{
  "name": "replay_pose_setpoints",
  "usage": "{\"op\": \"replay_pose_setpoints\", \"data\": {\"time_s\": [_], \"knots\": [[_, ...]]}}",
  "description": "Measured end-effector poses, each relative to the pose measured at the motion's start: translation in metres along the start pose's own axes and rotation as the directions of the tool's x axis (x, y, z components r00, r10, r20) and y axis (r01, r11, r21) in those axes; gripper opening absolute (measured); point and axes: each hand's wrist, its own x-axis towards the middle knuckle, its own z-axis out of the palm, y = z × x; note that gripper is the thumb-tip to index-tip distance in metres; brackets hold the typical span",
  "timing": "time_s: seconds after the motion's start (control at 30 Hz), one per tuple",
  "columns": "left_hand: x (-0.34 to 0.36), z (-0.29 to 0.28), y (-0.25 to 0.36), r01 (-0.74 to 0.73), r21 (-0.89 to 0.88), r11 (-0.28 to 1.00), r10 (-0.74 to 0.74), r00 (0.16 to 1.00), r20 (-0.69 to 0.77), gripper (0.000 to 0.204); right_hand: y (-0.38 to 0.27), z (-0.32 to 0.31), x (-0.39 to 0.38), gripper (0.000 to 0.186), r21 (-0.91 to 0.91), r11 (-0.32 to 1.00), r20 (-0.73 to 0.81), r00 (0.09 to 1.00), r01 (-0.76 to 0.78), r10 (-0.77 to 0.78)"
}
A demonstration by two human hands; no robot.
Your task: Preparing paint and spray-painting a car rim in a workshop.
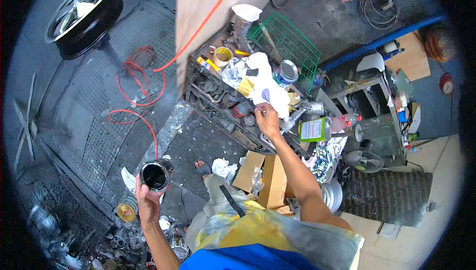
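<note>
Head view: the left hand is clamped around a round, dark-walled open can with a black interior, its mouth and long axis turned up toward the camera, at 8 o'clock from the right hand, whose fingertips are bunched, though whether they pinch anything I cannot tell. That hand is nearer the crumpled white sheet at 12 o'clock, with a silver-and-blue round tin at 1 and a green-and-white rectangular can near 4. Between the hands stands the dark, cluttered cart's edge.

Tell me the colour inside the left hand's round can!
The round can's inside looks black in the head view.
</note>
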Motion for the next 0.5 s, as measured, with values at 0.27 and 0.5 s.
{"op": "replay_pose_setpoints", "data": {"time_s": [0.27,0.5], "knots": [[0.043,0.052,-0.007,0.086,0.056,0.995,-0.087,0.996,0.024,0.078,0.051,0.0,0.078,0.01,-0.195,0.955,-0.147,0.956,0.224,-0.254],[0.051,0.071,0.001,0.024,0.006,1.0,-0.023,0.988,-0.154,0.066,0.05,0.095,0.236,0.017,-0.479,0.838,0.106,0.965,0.26,-0.239]]}}
